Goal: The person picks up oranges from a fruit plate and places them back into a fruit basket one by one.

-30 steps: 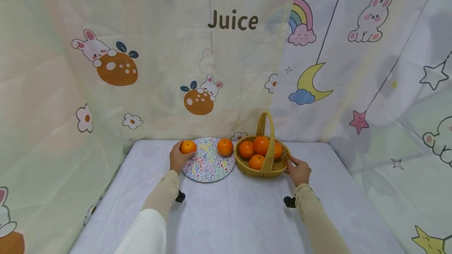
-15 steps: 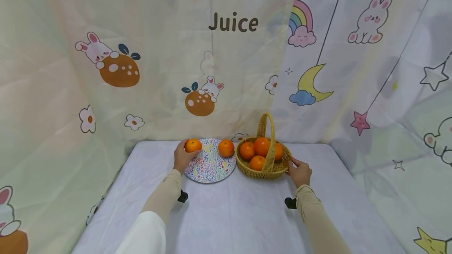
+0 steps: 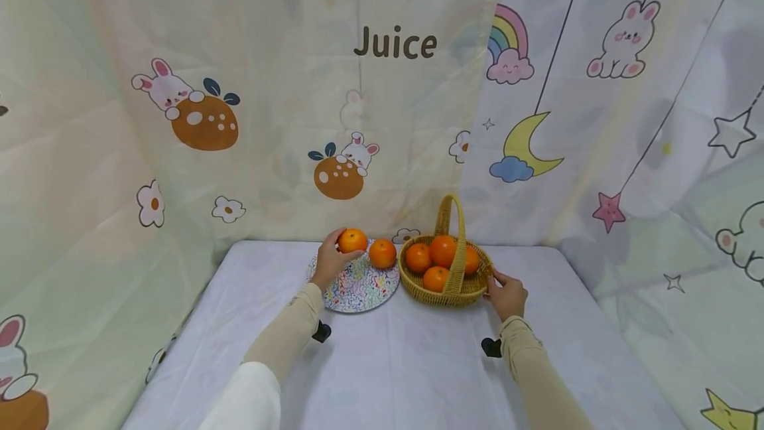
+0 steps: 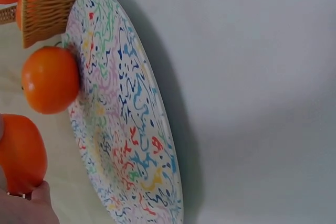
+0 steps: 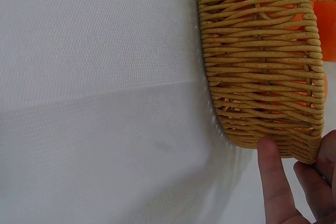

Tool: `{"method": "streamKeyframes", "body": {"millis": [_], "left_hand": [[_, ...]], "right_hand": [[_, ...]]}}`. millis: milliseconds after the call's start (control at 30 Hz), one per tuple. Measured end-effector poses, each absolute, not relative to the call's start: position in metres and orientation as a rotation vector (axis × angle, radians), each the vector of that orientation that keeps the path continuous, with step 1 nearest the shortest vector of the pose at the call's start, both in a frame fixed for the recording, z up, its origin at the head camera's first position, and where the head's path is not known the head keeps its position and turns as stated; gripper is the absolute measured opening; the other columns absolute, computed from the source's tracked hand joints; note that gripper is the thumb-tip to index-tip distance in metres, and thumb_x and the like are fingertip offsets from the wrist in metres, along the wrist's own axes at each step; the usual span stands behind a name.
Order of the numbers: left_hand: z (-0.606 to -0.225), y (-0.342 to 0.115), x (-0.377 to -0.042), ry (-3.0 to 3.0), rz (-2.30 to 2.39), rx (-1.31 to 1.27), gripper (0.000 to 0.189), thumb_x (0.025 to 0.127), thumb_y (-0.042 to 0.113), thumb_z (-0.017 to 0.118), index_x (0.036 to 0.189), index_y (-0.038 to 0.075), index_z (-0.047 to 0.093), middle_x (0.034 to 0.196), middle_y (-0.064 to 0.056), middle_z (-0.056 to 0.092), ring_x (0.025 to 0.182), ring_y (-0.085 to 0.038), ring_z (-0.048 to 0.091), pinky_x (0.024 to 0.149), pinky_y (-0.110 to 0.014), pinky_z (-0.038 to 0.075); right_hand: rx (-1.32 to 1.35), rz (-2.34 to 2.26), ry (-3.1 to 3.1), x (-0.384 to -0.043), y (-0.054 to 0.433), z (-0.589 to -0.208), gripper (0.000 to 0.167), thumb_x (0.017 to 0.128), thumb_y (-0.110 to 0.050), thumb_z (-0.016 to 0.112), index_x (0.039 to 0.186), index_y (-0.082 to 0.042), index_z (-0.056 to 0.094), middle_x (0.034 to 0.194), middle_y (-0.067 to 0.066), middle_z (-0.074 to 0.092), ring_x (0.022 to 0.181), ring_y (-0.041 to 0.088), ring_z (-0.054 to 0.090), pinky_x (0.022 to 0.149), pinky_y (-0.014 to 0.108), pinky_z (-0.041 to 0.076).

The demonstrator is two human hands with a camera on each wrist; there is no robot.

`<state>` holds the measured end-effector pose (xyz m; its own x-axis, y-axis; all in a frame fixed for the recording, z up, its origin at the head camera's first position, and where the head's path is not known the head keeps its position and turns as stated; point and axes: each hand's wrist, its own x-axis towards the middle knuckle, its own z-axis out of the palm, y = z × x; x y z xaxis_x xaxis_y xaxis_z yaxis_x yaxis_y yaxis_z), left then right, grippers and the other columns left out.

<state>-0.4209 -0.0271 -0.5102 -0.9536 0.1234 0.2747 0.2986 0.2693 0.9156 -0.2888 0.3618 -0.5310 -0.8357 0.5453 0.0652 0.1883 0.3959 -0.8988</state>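
Observation:
My left hand [image 3: 332, 261] grips an orange [image 3: 353, 241] between thumb and fingers, raised over the round plate with colourful squiggles [image 3: 361, 287]. In the left wrist view the held orange [image 4: 21, 153] is apart from the plate [image 4: 128, 124], and only part of the hand shows. A second orange [image 3: 382, 253] rests on the plate's right side, close to the basket. My right hand [image 3: 507, 294] holds the right rim of a woven basket [image 3: 430, 295] containing several oranges [image 3: 436, 279]. One finger [image 5: 270, 161] lies along the basket's outer wall in the right wrist view; the thumb is mostly hidden.
A white cloth covers the table [image 3: 388, 363]. The basket's tall arched handle [image 3: 458, 231] rises over its oranges. Printed fabric [image 3: 268, 118] hangs behind the table and at both sides. Plate and basket stand side by side near the back edge.
My left hand has carried the orange rightward from the plate's left edge, toward the other orange, and slightly up. My right hand keeps its hold on the basket. The head view has shifted slightly.

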Motion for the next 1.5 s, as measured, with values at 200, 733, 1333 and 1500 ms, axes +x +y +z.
{"method": "streamKeyframes", "body": {"millis": [200, 733, 1333, 1500], "left_hand": [[-0.507, -0.012, -0.424, -2.397, -1.763, -0.497, 0.072, 0.080, 0.022, 0.082, 0.142, 0.010, 0.048, 0.142, -0.006, 0.050, 0.126, -0.026, 0.049, 0.106, -0.043, 0.041], [-0.495, 0.028, -0.408, -2.459, -1.809, -0.645, 0.074, 0.079, 0.031, 0.082, 0.143, 0.014, 0.049, 0.143, -0.004, 0.049, 0.127, -0.025, 0.048, 0.104, -0.042, 0.043], [-0.492, 0.066, -0.398, -2.480, -1.788, -0.790, 0.072, 0.077, 0.031, 0.084, 0.141, 0.020, 0.052, 0.143, -0.002, 0.049, 0.125, -0.024, 0.049, 0.103, -0.044, 0.042], [-0.493, 0.072, -0.392, -2.530, -1.774, -0.801, 0.072, 0.077, 0.030, 0.084, 0.141, 0.024, 0.052, 0.141, -0.001, 0.049, 0.125, -0.023, 0.049, 0.103, -0.043, 0.043]], "right_hand": [[-0.650, 1.410, -2.319, -0.288, 0.362, -0.531, 0.041, 0.098, -0.017, 0.055, 0.137, -0.004, 0.053, 0.131, 0.027, 0.055, 0.083, 0.031, 0.072, 0.060, 0.023, 0.057], [-0.672, 1.406, -2.311, -0.287, 0.360, -0.530, 0.041, 0.098, -0.017, 0.056, 0.137, -0.004, 0.054, 0.129, 0.027, 0.057, 0.081, 0.026, 0.072, 0.062, 0.024, 0.057], [-0.684, 1.419, -2.298, -0.288, 0.359, -0.532, 0.041, 0.097, -0.016, 0.057, 0.136, -0.004, 0.055, 0.130, 0.027, 0.056, 0.078, 0.021, 0.072, 0.062, 0.023, 0.057], [-0.677, 1.407, -2.300, -0.287, 0.360, -0.530, 0.040, 0.097, -0.015, 0.056, 0.136, -0.005, 0.055, 0.130, 0.028, 0.055, 0.079, 0.026, 0.072, 0.062, 0.024, 0.057]]}}
